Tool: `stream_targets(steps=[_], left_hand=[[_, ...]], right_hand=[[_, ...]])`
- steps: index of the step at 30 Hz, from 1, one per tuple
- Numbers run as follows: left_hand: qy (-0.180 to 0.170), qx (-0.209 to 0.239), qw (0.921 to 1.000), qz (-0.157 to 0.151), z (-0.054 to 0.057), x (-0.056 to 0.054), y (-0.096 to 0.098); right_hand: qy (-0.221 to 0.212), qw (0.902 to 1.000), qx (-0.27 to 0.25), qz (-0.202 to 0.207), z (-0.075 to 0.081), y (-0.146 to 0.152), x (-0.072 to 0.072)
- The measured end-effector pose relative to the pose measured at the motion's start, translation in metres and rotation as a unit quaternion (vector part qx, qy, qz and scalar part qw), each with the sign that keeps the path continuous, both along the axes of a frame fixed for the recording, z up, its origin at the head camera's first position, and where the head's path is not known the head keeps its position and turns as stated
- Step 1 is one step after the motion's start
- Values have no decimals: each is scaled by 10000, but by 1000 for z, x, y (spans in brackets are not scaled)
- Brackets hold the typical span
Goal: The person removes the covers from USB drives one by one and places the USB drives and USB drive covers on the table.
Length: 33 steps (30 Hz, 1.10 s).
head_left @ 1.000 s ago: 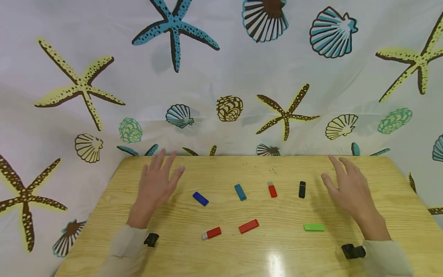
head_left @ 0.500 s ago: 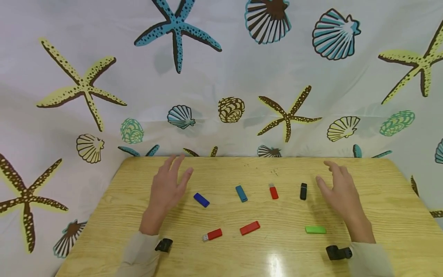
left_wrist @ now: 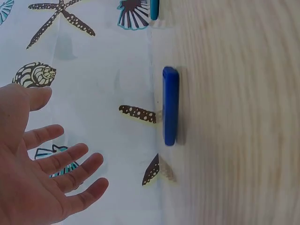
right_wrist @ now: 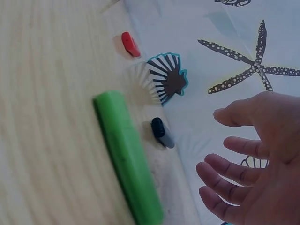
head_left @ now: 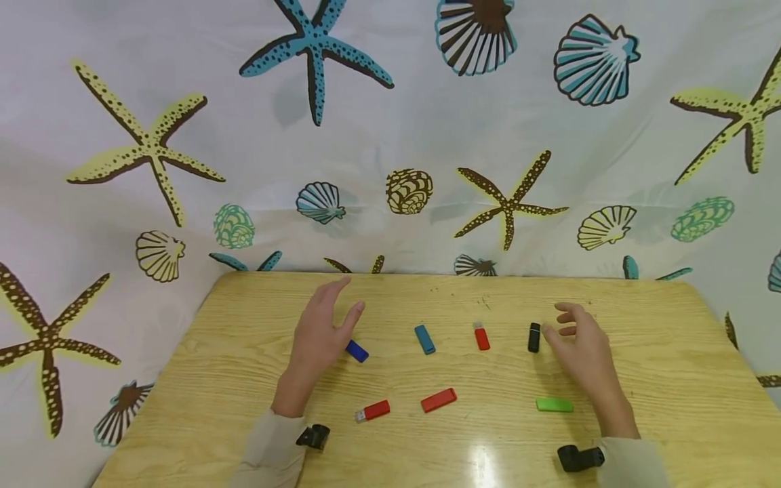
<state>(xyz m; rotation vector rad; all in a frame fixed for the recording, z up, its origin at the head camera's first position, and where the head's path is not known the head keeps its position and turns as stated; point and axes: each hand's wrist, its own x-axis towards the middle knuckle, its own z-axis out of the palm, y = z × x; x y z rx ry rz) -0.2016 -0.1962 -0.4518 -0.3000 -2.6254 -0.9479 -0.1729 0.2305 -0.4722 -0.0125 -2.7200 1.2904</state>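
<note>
My left hand hovers over the dark blue USB stick, covering part of it in the head view. Its fingers are spread and hold nothing; the left wrist view shows the whole blue stick lying beyond them. My right hand, empty with loosely bent fingers, is just right of the black USB stick. Below that hand lies a green USB stick, large in the right wrist view. Between the hands are a teal stick and a red one with its metal plug showing.
Nearer the front lie a red USB stick with a bare plug and another red stick. All rest on a wooden table. A white cloth printed with starfish and shells hangs behind and at the sides.
Both hands have moved inward and lower, the left toward the blue stick and the right toward the black one. The right fingers have bent more. The USB sticks have stayed in place.
</note>
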Motion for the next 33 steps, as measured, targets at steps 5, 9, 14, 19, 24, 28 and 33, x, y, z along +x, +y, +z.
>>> stream_targets(steps=[5, 9, 14, 19, 24, 28, 33], left_hand=[[143, 417, 9990, -98, -4, 0, 10], [193, 829, 9960, -259, -3, 1, 17], [5, 1255, 9917, -281, -1, 5, 25], [-107, 1578, 9867, -373, 1, 8, 34], [-159, 1801, 9826, -421, 1, 10, 44], [-144, 1880, 9813, -391, -2, 9, 50], [-147, 1849, 9819, -386, -4, 9, 56]], right_hand=[[-170, 9997, -179, -59, -4, -4, 1], [-232, 9986, -440, -171, -7, -7, 1], [-349, 9974, -524, -344, -11, -10, -1], [-515, 9961, -570, -424, -15, -16, -4], [-531, 9967, -357, -498, -17, -20, -5], [-451, 9976, -162, -504, -19, -21, -8], [-368, 9980, 71, -507, -19, -22, -11]])
